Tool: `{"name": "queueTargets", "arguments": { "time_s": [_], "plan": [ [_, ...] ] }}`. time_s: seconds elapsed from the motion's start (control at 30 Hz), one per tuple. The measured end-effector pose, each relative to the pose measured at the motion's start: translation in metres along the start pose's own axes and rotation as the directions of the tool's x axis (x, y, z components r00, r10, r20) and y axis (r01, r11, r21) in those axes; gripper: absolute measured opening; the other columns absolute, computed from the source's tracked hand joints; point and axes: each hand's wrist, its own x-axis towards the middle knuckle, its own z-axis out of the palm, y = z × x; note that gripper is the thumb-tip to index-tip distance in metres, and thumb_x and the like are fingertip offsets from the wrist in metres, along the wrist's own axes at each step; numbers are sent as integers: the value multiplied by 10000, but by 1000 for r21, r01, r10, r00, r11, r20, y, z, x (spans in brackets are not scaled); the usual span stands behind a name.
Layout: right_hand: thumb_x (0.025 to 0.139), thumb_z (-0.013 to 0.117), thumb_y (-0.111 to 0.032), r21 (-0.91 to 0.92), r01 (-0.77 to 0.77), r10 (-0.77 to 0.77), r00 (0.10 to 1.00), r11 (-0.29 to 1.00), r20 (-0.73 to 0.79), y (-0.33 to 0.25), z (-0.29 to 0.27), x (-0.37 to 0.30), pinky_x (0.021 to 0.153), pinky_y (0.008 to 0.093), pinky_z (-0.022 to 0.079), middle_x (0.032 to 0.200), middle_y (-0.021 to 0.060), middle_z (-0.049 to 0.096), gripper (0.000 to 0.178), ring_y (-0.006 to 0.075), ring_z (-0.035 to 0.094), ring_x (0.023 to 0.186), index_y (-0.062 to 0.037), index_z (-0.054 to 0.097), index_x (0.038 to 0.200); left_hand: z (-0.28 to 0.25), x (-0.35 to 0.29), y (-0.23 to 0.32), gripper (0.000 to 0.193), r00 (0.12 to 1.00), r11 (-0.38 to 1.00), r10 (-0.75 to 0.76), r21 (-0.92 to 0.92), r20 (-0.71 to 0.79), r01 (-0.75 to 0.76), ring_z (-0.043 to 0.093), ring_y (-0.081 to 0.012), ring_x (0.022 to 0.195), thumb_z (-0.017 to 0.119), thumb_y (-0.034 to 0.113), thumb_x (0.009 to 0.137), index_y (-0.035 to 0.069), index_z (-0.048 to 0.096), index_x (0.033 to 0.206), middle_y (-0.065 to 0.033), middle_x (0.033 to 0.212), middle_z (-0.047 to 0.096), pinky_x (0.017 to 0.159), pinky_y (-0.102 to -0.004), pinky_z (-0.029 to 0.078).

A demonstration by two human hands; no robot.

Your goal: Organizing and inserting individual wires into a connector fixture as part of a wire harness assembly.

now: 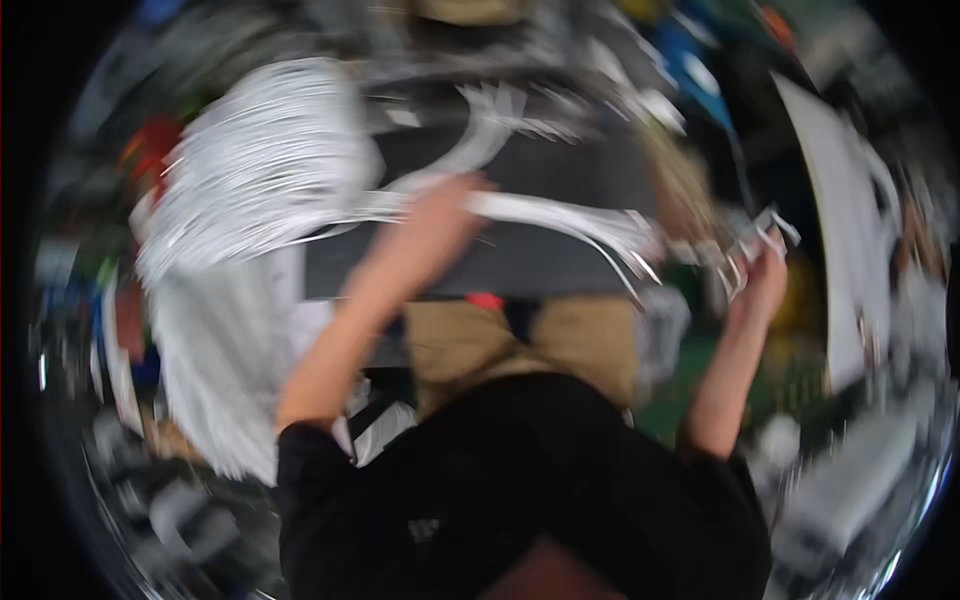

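My left hand [435, 230] is closed around a bundle of white cables [545, 209] that stretches across the dark work surface [590, 175]. To the right the bundle fans out into loose ends. At the left it runs toward a large heap of white cables [270, 145], which hangs over the near edge. Off the right side of the surface, my right hand [762, 280] is raised with its fingers closed on small white and grey pieces [768, 225]. Blur hides what kind they are. Beyond my left hand lies another curved white bundle [485, 130].
A brown cardboard-like piece [685, 190] stands at the right end of the surface. Farther right is a tall white panel [840, 230]. Something red [152, 150] shows beyond the heap at the left. Motion smears most of the surroundings.
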Motion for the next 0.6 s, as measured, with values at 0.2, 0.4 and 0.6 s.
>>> {"name": "queueTargets", "arguments": {
  "time_s": [0.2, 0.4, 0.6],
  "plan": [
    [967, 569, -269, -101, -250, 262, 957, 963, 128, 116, -218, 37, 528, 273, 443, 833, 28, 622, 229, 122, 551, 631, -53, 639, 997, -51, -5, -27, 339, 968, 989, -83, 137, 235, 52, 560, -396, 1087, 608, 42, 855, 21, 566, 1191, -196, 1142, 589, 950, -466, 455],
    [982, 550, -439, -982, -95, 70, 994, 166, -84, 398, -435, -22, 667, 359, 538, 865, 132, 730, 481, 204, 696, 720, 1, 650, 1148, -49, 43, -7, 228, 890, 975, -144, 215, 433, 53, 597, -358, 934, 611, 33, 820, -3, 569, 1041, -165, 961, 612, 841, -423, 472],
    [980, 567, -343, -867, -60, 69, 997, 495, -30, 267, -280, -46, 779, 398, 515, 870, 202, 692, 355, 323, 677, 837, -19, 680, 1069, -70, -5, -38, 181, 854, 883, -422, -76, 304, 463, 583, -198, 791, 611, 48, 855, 5, 578, 1028, -90, 840, 601, 769, -326, 467]
  ]
}}
